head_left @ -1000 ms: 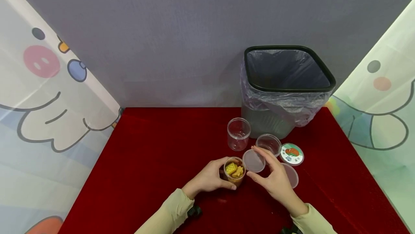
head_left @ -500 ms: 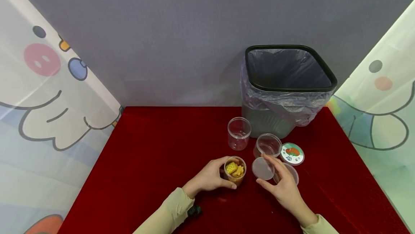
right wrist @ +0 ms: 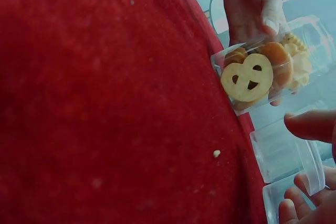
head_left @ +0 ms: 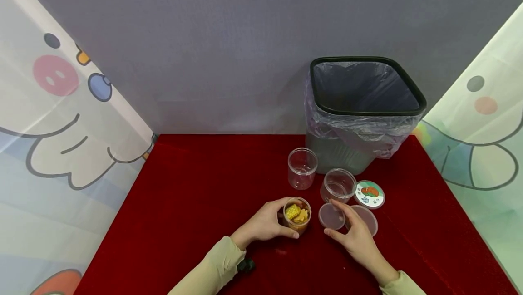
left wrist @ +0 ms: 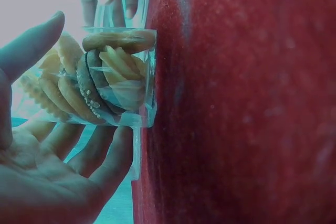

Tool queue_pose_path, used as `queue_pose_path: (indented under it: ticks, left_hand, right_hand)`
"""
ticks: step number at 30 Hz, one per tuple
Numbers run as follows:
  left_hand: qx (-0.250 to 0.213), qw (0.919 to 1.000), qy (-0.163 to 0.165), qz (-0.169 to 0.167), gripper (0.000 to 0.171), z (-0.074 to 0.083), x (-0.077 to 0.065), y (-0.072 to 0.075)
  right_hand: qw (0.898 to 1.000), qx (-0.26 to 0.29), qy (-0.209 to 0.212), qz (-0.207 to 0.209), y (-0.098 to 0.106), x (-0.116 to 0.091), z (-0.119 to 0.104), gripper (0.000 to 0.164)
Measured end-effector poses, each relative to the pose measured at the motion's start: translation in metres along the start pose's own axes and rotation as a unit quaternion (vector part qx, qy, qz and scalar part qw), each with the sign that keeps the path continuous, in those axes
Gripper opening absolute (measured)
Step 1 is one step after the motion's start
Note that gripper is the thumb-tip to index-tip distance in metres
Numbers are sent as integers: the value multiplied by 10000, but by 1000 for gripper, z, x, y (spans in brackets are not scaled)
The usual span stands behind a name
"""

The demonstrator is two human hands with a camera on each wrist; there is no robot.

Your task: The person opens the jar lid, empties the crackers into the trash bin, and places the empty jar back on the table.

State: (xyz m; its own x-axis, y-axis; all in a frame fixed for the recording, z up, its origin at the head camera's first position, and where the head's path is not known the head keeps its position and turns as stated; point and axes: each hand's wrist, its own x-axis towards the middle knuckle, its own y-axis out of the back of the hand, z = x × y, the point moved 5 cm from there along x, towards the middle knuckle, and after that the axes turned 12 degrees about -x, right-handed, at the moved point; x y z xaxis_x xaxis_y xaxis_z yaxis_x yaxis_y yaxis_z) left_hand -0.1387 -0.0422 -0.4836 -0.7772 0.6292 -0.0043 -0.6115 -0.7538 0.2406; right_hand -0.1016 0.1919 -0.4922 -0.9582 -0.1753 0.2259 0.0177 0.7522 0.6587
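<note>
My left hand (head_left: 265, 222) grips a clear jar (head_left: 297, 229) of crackers round its side, thumb in front. Yellow and orange crackers (head_left: 300, 214) fill it to near the rim. A heart-shaped cracker (right wrist: 247, 80) with cut-out holes shows through its wall in the right wrist view. A small translucent lid (head_left: 331, 216) lies on the table just right of this jar. Around that lid's edge, my right hand (head_left: 357, 240) has its index finger and thumb spread apart. In the right wrist view the right thumb (right wrist: 312, 124) stands straight, away from the fingers.
Two uncovered clear jars (head_left: 301, 181) stand behind my hands. A larger translucent lid (head_left: 365, 220) and a printed lid (head_left: 369, 194) lie to the right. A lined trash bin (head_left: 347, 149) stands at the back of the red table (head_left: 196, 186).
My right hand has moved the small lid rightward from beside the jar's rim, then down onto the table, and its fingers have let go. My left hand has kept its grip.
</note>
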Motion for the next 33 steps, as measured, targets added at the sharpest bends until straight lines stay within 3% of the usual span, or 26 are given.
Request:
queue_pose_path:
  ticks: [8,14,24,33]
  left_hand:
    - [76,9999,-74,-14,76,1,0,0]
    - [13,10000,-78,-43,75,1,0,0]
    - [-148,9999,22,-24,74,0,-1,-1]
    - [-221,9997,52,-8,72,0,-1,-2]
  right_hand:
    - [9863,-1596,419,-60,-8,-2,-1,80]
    - [9785,-1970,552,-243,-13,0,-6,79]
    - [9849,-1659,153,-480,-9,0,-5,79]
    - [9927,-1097,3,-503,10,3,-2,71]
